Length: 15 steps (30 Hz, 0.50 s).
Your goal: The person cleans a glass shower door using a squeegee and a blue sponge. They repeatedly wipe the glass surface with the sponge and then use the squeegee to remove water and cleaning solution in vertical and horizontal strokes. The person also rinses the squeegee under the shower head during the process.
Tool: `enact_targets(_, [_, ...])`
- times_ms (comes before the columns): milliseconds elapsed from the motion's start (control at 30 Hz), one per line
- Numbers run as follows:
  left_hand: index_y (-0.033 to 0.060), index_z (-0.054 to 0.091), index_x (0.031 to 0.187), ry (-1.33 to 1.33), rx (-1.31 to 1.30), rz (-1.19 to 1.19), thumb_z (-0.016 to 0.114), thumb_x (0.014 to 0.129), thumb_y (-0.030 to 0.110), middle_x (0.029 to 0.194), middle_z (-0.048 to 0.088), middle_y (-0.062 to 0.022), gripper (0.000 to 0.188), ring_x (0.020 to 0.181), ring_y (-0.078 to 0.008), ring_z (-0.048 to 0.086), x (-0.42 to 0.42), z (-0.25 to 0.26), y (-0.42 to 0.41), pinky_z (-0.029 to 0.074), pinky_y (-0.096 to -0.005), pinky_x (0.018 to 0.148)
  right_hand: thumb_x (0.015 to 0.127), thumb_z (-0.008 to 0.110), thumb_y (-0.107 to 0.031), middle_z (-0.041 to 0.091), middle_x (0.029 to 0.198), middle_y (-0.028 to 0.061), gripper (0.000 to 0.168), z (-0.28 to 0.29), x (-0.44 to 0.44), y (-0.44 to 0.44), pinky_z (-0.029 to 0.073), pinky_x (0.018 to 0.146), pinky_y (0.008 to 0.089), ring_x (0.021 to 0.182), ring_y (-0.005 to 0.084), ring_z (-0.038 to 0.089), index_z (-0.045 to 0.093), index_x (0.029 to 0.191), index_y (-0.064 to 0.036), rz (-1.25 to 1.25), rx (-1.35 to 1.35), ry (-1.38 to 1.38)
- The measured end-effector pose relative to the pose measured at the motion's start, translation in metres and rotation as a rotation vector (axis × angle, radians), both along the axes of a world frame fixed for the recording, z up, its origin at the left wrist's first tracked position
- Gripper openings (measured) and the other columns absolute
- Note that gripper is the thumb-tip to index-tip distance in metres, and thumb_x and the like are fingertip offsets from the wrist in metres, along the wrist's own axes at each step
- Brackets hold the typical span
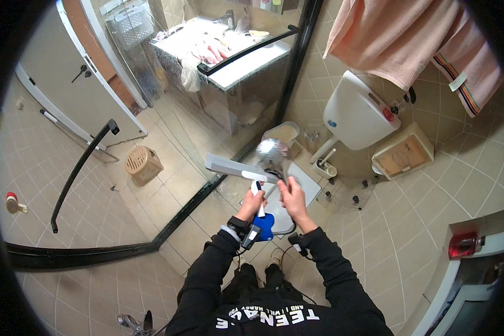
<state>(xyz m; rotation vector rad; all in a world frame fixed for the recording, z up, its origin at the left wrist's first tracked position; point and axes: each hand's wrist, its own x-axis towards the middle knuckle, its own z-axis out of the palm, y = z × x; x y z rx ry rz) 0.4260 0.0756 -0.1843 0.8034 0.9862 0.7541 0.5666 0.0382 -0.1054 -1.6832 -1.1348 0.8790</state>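
My left hand point(252, 203) is closed around the white handle of a squeegee point(231, 168), its long grey blade pointing up and to the left. In my right hand point(293, 199) is the neck of a chrome shower head point(272, 152), tilted beside the squeegee's right end. Whether the two touch, I cannot tell. A blue flat thing point(263, 226) shows just below my left hand, near the wrist. Beneath both hands lies a white squat-toilet pan point(299, 181) in the tiled floor.
A black-framed glass shower screen point(185, 215) runs along the left, with black handles. Ahead stand a plastic tub point(282, 132), a toilet brush holder point(324, 169) and a wire rack point(348, 194). A cistern point(357, 113) hangs on the wall. Beyond the glass is a beige stool point(143, 164).
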Motion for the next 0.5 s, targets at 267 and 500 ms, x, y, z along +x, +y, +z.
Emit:
enact_targets(267, [0.0023, 0.045, 0.128, 0.099, 0.071, -0.004, 0.049, 0.089, 0.011, 0.063, 0.048, -0.0003, 0.040, 0.052, -0.0101, 0.049, -0.054, 0.038, -0.001, 0.039, -0.0246, 0.051, 0.094, 0.053, -0.040, 0.057, 0.068, 0.0044, 0.030, -0.073, 0.077, -0.014, 0.045, 0.042, 0.0295, 0.050, 0.0150, 0.055, 0.047, 0.096, -0.011, -0.215, -0.306, 0.522])
enact_targets(500, [0.0042, 0.043, 0.131, 0.120, 0.117, 0.059, 0.049, 0.091, 0.015, 0.066, 0.048, -0.0014, 0.042, 0.053, -0.0099, 0.046, -0.085, 0.054, -0.018, 0.038, -0.0249, 0.052, 0.096, 0.046, -0.047, 0.056, 0.067, 0.0046, 0.038, -0.087, 0.091, -0.032, 0.047, 0.046, 0.0324, 0.054, 0.0195, 0.060, 0.047, 0.098, -0.009, -0.331, -0.271, 0.779])
